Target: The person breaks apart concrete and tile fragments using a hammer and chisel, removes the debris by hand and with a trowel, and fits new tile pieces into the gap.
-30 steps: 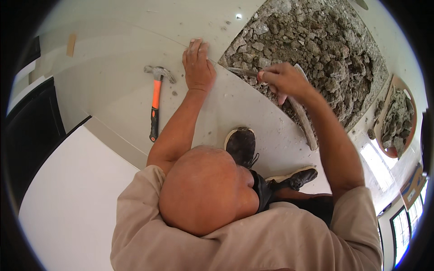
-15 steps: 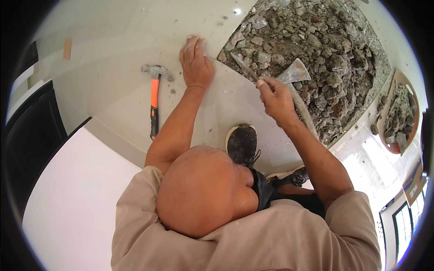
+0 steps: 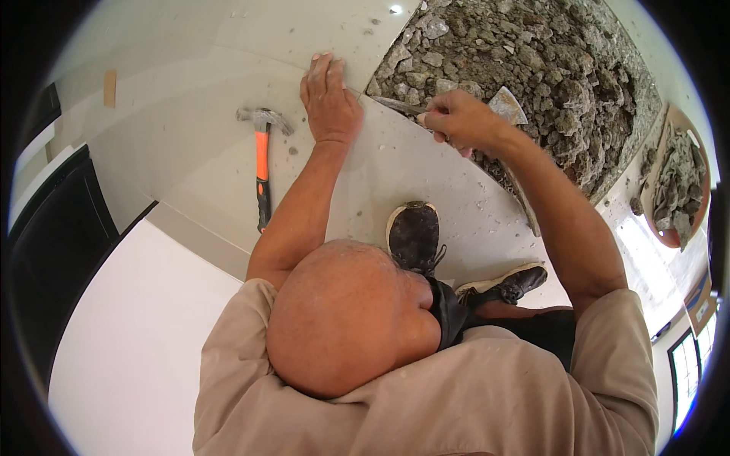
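My left hand (image 3: pixel 331 99) rests on the pale tile floor (image 3: pixel 395 163) with its fingers stretched out, just left of the corner of a rubble-filled opening. In my right hand (image 3: pixel 465 121) is a thin metal chisel (image 3: pixel 397 105), lying low along the tile edge with its far end toward that corner. Broken grey rubble (image 3: pixel 532 61) fills the opening beyond. Partly behind my right hand and forearm lies a wooden-handled tool with a flared metal blade (image 3: pixel 508 107). A claw hammer (image 3: pixel 261 163) with an orange and black handle lies left of my left forearm.
At the right stands a round, shallow container (image 3: pixel 704 171) heaped with broken pieces. My black shoes (image 3: pixel 412 235) are on the tile near the opening. A white panel (image 3: pixel 137 304) and a black door-like panel (image 3: pixel 65 228) are at the left. Small chips litter the floor.
My right hand has moved up and slightly left, bringing the chisel down flatter along the tile edge. My left hand stays in place. My right-hand shoe shows more.
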{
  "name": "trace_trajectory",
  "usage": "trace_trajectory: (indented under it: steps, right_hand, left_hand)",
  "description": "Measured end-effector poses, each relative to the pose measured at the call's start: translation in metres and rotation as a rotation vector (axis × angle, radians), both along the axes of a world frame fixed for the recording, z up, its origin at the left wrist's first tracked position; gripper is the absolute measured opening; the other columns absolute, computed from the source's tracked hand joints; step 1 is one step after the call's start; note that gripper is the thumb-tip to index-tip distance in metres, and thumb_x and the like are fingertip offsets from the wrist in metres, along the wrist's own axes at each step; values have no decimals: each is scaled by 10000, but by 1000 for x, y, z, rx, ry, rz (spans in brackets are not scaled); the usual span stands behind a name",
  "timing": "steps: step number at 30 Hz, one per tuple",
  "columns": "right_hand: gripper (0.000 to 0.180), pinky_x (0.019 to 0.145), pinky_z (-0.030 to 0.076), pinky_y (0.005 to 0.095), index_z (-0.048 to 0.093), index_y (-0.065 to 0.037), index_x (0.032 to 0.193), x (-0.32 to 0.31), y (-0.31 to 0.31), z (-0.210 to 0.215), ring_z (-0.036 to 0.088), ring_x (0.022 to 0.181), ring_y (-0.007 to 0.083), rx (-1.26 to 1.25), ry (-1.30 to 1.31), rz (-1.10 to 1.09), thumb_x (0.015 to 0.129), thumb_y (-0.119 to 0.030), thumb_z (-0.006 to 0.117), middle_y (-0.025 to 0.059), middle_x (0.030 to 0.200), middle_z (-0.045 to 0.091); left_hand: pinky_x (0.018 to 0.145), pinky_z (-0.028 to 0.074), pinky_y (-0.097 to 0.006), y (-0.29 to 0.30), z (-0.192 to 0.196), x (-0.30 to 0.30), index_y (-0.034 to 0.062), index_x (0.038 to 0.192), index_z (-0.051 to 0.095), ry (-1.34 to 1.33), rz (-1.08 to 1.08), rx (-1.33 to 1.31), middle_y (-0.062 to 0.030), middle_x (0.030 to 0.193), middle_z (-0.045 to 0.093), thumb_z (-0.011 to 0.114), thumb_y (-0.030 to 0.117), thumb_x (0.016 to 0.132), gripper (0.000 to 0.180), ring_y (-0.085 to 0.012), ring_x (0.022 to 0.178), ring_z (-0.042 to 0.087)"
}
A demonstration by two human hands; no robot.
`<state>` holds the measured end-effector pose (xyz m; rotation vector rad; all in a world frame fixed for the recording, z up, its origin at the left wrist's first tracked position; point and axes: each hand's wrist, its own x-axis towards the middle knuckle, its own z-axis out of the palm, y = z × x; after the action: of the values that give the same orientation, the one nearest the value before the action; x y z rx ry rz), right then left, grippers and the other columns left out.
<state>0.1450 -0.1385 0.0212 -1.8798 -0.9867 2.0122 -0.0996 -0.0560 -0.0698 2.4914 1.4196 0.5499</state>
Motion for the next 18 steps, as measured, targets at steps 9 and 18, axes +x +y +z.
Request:
trace_trajectory:
  steps: [9,18]
  right_hand:
    - [333,621,503,314,697,54,1022,-52,-65,-22,614,660,130,135,-35,-512,955,-270,728,66,744,663]
    - [291,599,490,310,672,28,975,-51,-74,-2,617,634,124,274,-80,-578,976,-261,702,63,720,651]
  left_hand:
    - [1201,301,-487,1,0,-2,76,1326,606,-42,11,36,-109,1481,522,500,17,895,448,-324,1461,427]
    - [1188,316,-496,1,-4,-5,80,1325,608,-52,2,54,-110,1467,538,518,24,882,455,-334,1453,435]
